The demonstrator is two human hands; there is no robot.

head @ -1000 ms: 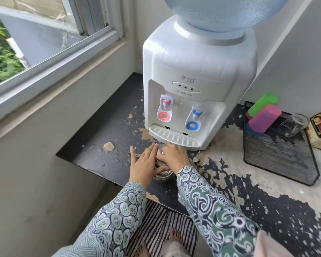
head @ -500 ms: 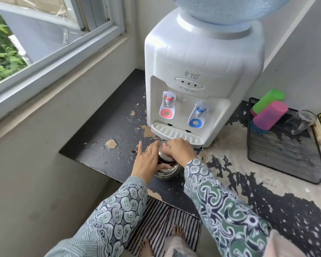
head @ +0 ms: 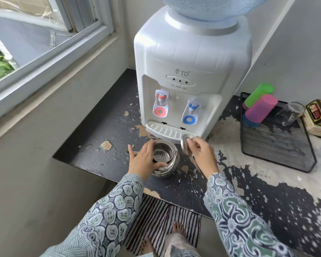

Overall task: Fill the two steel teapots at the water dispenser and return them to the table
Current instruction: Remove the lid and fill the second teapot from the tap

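You get soft daylight from the grey-framed window (head: 50, 47) at upper left; edges bow, and your right hand (head: 202, 153) is motion-blurred.

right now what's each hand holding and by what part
The right hand pinches the teapot lid by its edge, lifted clear. The left hand grips the open steel teapot around its rim and side.

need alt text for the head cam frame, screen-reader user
A person's left hand steadies an open steel teapot, strainer visible inside, on a worn black counter while the right hand holds its lid lifted to the side. A white water dispenser with red and blue taps stands just behind.
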